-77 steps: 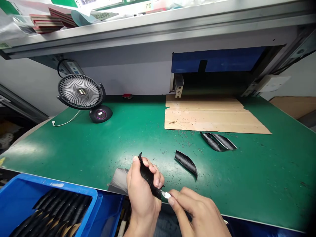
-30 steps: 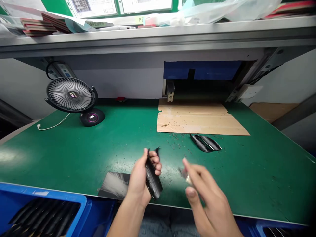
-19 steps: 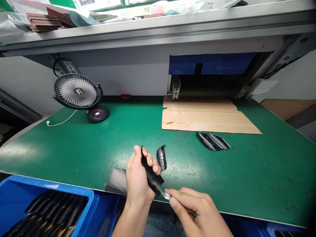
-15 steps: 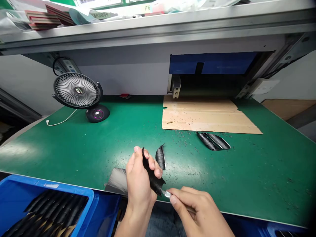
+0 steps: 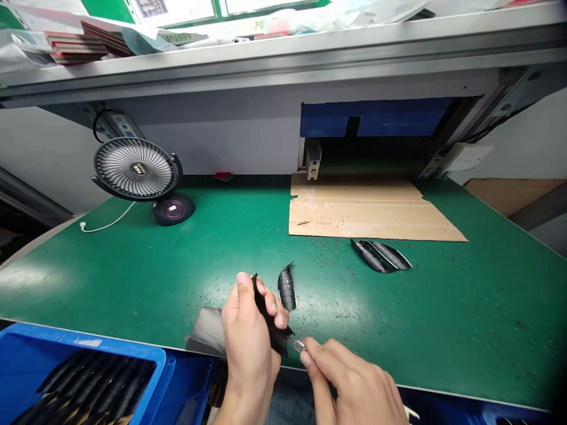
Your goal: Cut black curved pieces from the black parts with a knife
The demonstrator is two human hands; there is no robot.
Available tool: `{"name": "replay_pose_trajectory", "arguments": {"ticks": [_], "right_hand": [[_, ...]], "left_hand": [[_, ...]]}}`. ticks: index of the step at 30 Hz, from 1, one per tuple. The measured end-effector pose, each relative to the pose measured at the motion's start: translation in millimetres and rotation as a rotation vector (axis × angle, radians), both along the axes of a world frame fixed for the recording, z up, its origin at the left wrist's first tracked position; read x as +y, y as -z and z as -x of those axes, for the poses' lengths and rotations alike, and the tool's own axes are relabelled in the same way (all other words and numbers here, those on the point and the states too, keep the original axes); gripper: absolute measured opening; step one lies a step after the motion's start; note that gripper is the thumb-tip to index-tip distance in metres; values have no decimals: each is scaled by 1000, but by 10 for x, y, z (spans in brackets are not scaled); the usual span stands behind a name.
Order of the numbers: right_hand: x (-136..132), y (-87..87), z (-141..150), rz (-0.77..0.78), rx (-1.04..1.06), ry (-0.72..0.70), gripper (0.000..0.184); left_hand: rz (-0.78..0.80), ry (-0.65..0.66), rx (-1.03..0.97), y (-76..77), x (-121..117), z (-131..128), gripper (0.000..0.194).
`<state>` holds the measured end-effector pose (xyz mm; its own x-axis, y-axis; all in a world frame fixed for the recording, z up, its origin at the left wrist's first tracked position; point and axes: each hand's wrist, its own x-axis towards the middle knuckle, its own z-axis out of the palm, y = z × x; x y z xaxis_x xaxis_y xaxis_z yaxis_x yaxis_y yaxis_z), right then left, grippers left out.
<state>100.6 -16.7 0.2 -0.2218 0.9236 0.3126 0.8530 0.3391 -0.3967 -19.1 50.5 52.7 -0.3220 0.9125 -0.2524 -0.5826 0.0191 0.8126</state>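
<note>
the left hand [image 5: 250,336] is wrapped tight around a thin black plastic piece [image 5: 269,321], just over the near edge of the green table [image 5: 133,265]; the right hand [image 5: 354,386] pinches a small metal blade [image 5: 297,345], its tip touching the low end of the piece; the blade sits very close to the left fingers [image 5: 279,316], so a slip could cut them or gouge the plastic; another black piece [image 5: 287,287] lies just beside; two more pieces [image 5: 381,255] lie well apart, near the cardboard [image 5: 367,209].
</note>
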Motion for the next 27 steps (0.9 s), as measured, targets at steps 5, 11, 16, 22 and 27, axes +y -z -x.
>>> {"name": "replay_pose_trajectory", "arguments": {"ticks": [5,11,16,22,27], "right_hand": [[-49,31,-45,-250,69,-23,23],[57,35,-8,187,887,198,26],[200,124,57,695,980,16,30],[458,114,-625,214,173,337,32],[1248,54,-1116,119,52,491,27]], "left_hand": [[43,-73,-57,49,53,44,34],[62,-55,-105,125,75,1,35],[80,184,8,226,46,-112,34],[115,84,597,643,619,234,24],[94,110,919,846,927,261,19]]}}
